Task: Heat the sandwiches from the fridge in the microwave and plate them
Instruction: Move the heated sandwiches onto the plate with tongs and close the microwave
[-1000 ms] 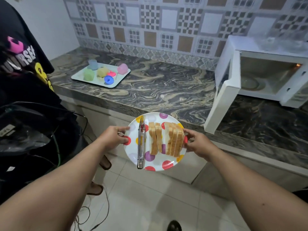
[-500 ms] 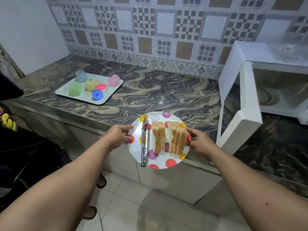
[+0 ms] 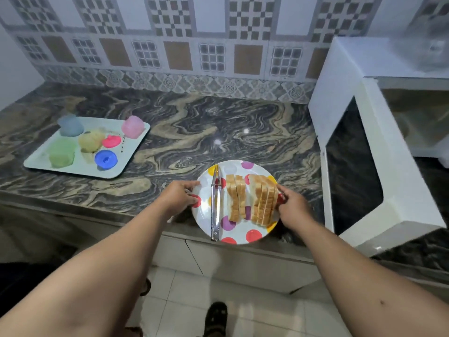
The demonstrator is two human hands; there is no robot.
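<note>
Sandwiches [image 3: 252, 199] on plate [image 3: 239, 233], plate at counter [image 3: 184, 122] front edge, overhanging it.
Two sandwich stacks stand on edge, long axes running front-to-back; tongs [image 3: 215, 203] lie parallel on their left. Left hand [image 3: 178, 198] grips the plate's left rim, right hand [image 3: 290, 206] the right rim. Versus 0.5 s ago: plate sits further over the counter, closer to the open microwave door [image 3: 379, 176].

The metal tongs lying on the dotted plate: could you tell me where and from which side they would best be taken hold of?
Grip the tongs near the joined end by the plate's front rim, coming from above and the left. They lie flat, lengthwise front to back, with sandwiches crowding their right side.
</note>
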